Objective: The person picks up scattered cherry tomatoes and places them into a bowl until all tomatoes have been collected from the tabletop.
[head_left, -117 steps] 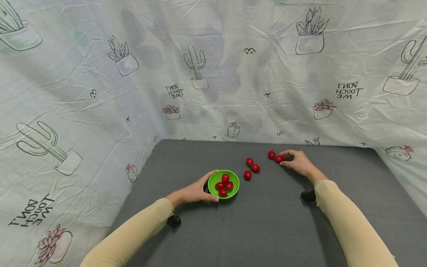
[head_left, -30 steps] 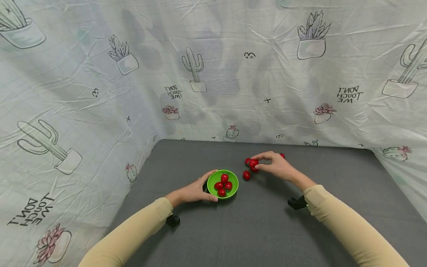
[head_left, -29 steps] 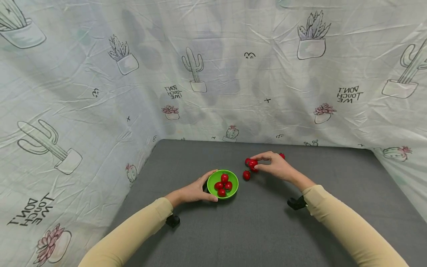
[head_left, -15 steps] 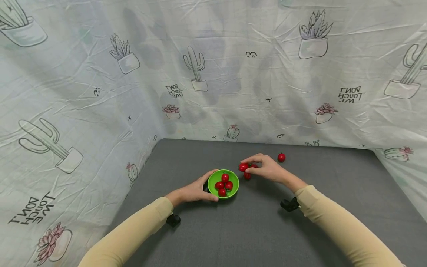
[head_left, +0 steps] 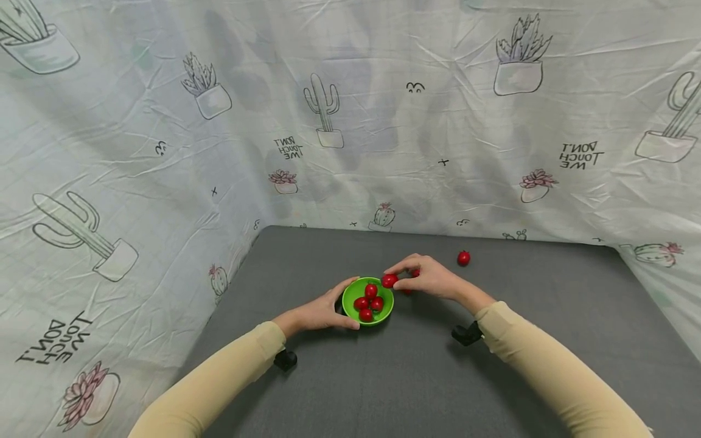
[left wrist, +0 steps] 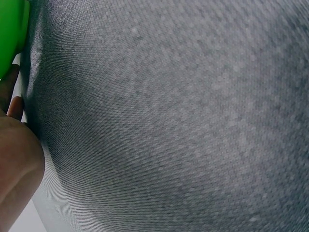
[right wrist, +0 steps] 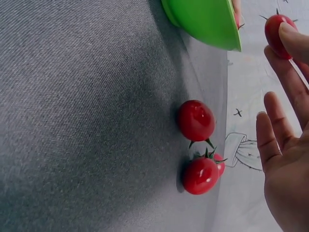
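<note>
My left hand holds the near-left side of a small green bowl, thumb and fingers spread around its wall. Several red cherry tomatoes lie inside. At the bowl's far-right rim, my right hand pinches another cherry tomato between thumb and fingers, raised off the table. In the right wrist view, the green bowl is apart from that tomato. Three loose tomatoes sit together on the table below the right hand, the nearest a glossy cherry tomato; the head view shows them mostly hidden by the hand.
A single cherry tomato sits farther back to the right on the dark grey table. Behind and to the left hangs a pale curtain with cactus drawings. Each wrist carries a black camera mount.
The right hand took a tomato from the back-right pair and carried it left and nearer, over the loose tomatoes to the bowl's rim. The left hand and bowl have stayed in place.
</note>
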A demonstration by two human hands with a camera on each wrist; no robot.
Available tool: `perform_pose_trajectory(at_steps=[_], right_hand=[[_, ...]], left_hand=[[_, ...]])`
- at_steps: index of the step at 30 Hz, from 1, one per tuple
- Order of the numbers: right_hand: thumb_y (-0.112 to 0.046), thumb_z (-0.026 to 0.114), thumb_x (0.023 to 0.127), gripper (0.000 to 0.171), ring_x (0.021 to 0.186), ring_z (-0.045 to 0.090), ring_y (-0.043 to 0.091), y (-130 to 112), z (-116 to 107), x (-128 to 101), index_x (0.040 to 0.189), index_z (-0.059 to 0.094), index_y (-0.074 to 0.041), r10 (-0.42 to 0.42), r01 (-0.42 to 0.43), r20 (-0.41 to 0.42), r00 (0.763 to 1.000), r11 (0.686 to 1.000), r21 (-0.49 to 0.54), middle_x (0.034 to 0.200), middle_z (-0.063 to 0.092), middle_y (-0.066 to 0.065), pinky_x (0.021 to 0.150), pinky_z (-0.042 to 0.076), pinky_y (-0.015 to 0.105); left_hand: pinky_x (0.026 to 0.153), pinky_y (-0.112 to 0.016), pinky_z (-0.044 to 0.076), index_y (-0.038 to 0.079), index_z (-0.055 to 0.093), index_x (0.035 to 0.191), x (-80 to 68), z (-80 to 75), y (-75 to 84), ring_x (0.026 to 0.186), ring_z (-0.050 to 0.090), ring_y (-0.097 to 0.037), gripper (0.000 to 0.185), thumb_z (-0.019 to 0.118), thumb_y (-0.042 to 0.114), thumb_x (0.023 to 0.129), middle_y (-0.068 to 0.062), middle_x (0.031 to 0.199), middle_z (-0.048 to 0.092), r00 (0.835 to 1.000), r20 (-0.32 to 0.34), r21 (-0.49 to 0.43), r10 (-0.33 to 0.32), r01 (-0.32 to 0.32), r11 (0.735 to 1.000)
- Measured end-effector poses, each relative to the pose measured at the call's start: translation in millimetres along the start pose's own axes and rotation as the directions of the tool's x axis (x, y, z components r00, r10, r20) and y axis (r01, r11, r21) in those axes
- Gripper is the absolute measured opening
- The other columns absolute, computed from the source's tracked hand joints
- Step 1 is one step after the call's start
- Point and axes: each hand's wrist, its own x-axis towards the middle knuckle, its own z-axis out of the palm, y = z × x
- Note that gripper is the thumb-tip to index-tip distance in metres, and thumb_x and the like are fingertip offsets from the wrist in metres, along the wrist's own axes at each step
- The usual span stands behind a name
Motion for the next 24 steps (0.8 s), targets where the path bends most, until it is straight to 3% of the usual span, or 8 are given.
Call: perform_pose_trajectory(at_steps=[13, 24], right_hand=[[-0.027, 0.077, 0.095, 0.028, 0.116, 0.049, 0.027, -1, 6, 9, 0.122, 0.077, -0.026, -0.068, 0.067, 0.134, 0.989, 0.998, 0.012, 0.125, 0.065, -0.003, 0.094, 0.046, 0.046], [-0.022, 0.077, 0.094, 0.027, 0.120, 0.045, 0.033, -5, 13, 11, 0.122, 0.077, -0.020, -0.076, 0.074, 0.186, 0.980, 0.997, 0.015, 0.124, 0.064, 0.001, 0.092, 0.046, 0.045]], left_hand=[[0.119, -0.055, 0.021, 0.042, 0.015, 0.162, 2.2, -1.5, -1.0, 0.151, 0.019, -0.017, 0.102, 0.082, 0.047, 0.086, 0.007, 0.166, 0.017, 1.000, 0.003, 0.004, -0.001, 0.001, 1.000], [0.118, -0.053, 0.022, 0.040, 0.015, 0.162, 1.9, -1.3, -1.1, 0.151, 0.020, -0.016, 0.102, 0.082, 0.046, 0.086, 0.007, 0.166, 0.018, 1.000, 0.006, 0.001, 0.015, -0.015, 1.000]])
